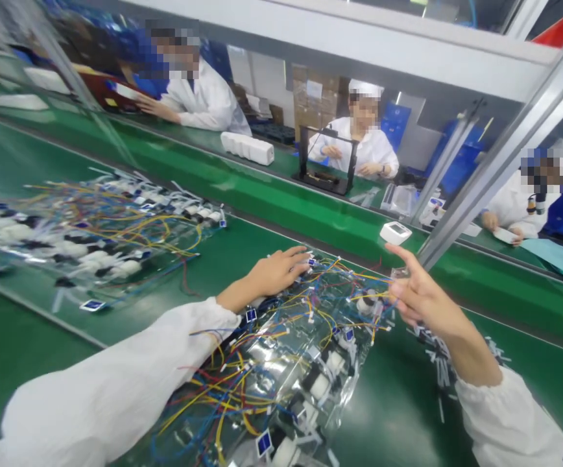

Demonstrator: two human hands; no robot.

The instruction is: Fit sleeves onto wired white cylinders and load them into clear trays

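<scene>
My left hand [276, 272] lies over the far left edge of a clear plastic tray [281, 350], fingers stretched out and resting on the parts there. Thin yellow, blue and red wires [235, 383] with small white plugs spread across the tray. White-and-black cylindrical parts [319, 384] line its right side, along with small blue square pieces [264, 443]. At the tray's far right corner, my right hand [420, 292] has its index finger raised and the other fingers curled in. Yellow wires run up to those curled fingers, which appear to pinch them; the exact grip is partly hidden.
Another load of wired parts [116, 227] lies to the left on the green bench. White strips [440, 363] sit below my right wrist. A white device [395, 232] rests on the green conveyor [281, 214]. Metal posts [500, 143] rise at right; several co-workers sit opposite.
</scene>
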